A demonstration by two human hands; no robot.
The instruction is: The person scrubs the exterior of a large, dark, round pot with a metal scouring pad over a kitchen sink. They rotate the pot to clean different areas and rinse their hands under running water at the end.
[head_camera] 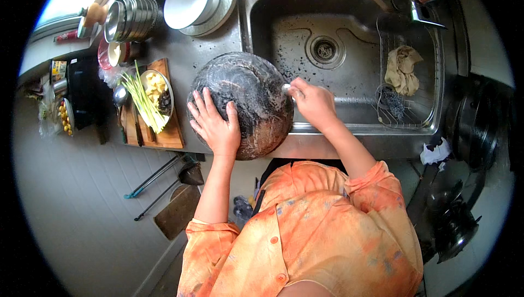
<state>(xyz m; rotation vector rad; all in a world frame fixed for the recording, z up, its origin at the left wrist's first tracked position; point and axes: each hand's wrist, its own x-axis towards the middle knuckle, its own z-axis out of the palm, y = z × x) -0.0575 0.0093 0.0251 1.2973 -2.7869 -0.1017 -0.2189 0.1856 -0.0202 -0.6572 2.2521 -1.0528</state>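
Observation:
A round pan (245, 72), apparently a wok, lies bottom up over the counter's edge and the sink's left rim. Its underside is blackened, with paler scraped streaks. My left hand (217, 129) lies flat on the pan's near left part, fingers spread. At the pan's right edge, my right hand (313, 100) grips a small shiny metal utensil (286, 88), perhaps a spoon; most of it is hidden in the fist. Dark flecks are scattered over the floor of the steel sink (282, 39) beside the pan.
A cutting board (174, 133) holds a plate (170, 104) of chopped food, green stalks (143, 100) and a knife (137, 127). Stacked plates (188, 2) and metal bowls (131, 19) stand behind. A wire rack (382, 59) in the sink carries a cloth (403, 68) and a scouring pad (393, 102).

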